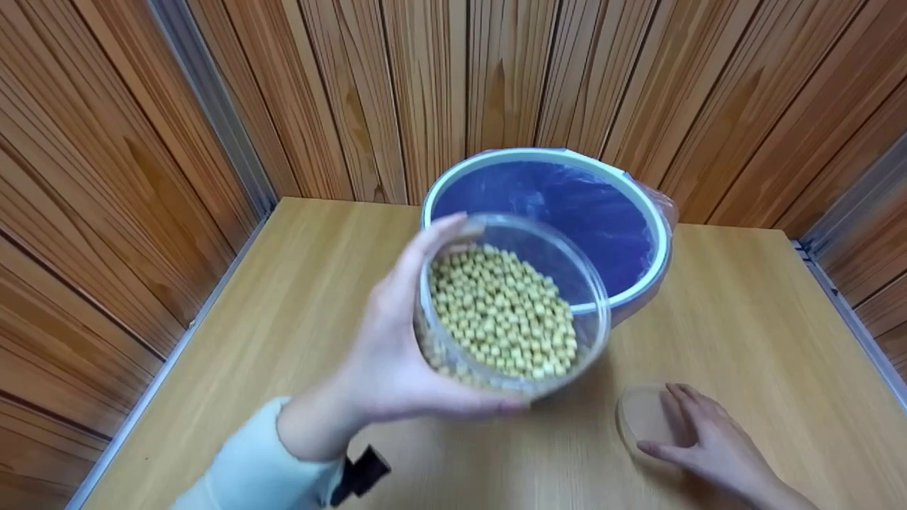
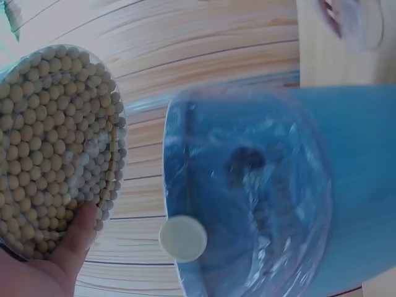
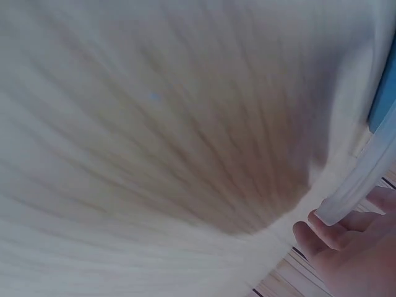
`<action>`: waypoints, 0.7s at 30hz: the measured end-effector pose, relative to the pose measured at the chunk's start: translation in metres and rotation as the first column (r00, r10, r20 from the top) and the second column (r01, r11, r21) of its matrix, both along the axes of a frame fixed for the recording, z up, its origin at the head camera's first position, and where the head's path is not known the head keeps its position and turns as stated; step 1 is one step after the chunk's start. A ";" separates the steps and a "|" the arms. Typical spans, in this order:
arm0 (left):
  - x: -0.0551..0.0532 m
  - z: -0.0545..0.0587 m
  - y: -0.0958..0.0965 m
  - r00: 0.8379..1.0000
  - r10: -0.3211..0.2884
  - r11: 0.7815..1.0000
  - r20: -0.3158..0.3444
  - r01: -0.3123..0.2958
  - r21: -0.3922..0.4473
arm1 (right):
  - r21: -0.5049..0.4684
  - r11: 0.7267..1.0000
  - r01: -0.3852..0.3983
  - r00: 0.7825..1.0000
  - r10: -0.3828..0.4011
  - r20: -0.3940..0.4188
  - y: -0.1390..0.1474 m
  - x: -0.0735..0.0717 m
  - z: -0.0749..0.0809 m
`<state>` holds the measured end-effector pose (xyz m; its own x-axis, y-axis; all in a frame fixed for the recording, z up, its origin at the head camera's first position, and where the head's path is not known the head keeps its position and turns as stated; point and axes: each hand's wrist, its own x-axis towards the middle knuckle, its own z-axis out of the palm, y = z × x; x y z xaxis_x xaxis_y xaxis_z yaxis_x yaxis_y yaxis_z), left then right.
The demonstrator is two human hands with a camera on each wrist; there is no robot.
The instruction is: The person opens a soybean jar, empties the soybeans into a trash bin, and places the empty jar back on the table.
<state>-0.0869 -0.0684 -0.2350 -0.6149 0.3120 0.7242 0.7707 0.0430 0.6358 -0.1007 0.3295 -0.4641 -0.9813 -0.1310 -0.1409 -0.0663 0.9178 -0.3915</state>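
A clear round plastic tub (image 1: 581,265) holds many pale yellow dried beans (image 1: 496,312). My left hand (image 1: 393,354) grips its side, thumb and fingers spread around the wall, and the tub is raised and tilted in front of the bucket. In the left wrist view, the beans (image 2: 52,142) show through the tub, with the thumb against it. Lower right in the head view, my right hand (image 1: 716,439) holds a clear round lid (image 1: 645,418) by its edge, just over the table. Fingertips (image 3: 325,230) meet the translucent lid edge (image 3: 356,185) in the right wrist view.
Behind the tub stands a blue bucket (image 1: 659,269) with a pale rim and a plastic bag lining (image 1: 553,191). A white round knob (image 2: 183,238) shows beside it in the left wrist view. Wood-plank walls (image 1: 425,92) border the wooden table (image 1: 297,297) at back and sides.
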 end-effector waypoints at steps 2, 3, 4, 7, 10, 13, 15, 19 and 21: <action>-0.005 0.005 -0.001 0.999 0.027 1.000 0.019 -0.026 -0.014 | 0.006 1.000 -0.001 1.000 0.001 0.023 0.000 0.000 -0.003; -0.008 0.007 0.000 0.999 0.039 0.999 0.027 -0.039 -0.022 | 0.007 1.000 0.000 0.999 0.000 0.033 0.000 0.000 -0.005; -0.009 0.010 0.000 0.998 0.055 0.998 0.036 -0.054 -0.034 | 0.009 1.000 0.000 0.999 0.000 0.037 0.000 0.000 -0.007; -0.015 0.016 0.001 0.993 0.105 0.992 0.050 -0.101 -0.073 | 0.004 1.000 0.003 0.999 -0.003 0.034 0.001 0.002 -0.011; -0.020 0.020 0.002 0.989 0.133 0.986 0.061 -0.126 -0.107 | 0.001 1.000 0.008 0.999 -0.008 0.044 0.001 0.003 -0.015; -0.027 0.021 0.002 0.986 0.147 0.982 0.077 -0.136 -0.131 | 0.004 1.000 0.022 0.997 -0.023 0.069 0.002 0.002 -0.016; -0.033 0.018 0.002 0.984 0.155 0.979 0.086 -0.142 -0.145 | 0.008 1.000 0.028 0.997 -0.028 0.067 0.002 0.002 -0.018; -0.047 0.012 0.003 0.980 0.181 0.972 0.078 -0.166 -0.163 | 0.003 1.000 0.031 0.998 -0.031 0.048 0.003 0.003 -0.021; -0.053 0.011 0.004 0.977 0.201 0.967 0.072 -0.186 -0.176 | -0.007 0.999 0.032 0.999 -0.032 0.044 0.003 0.003 -0.022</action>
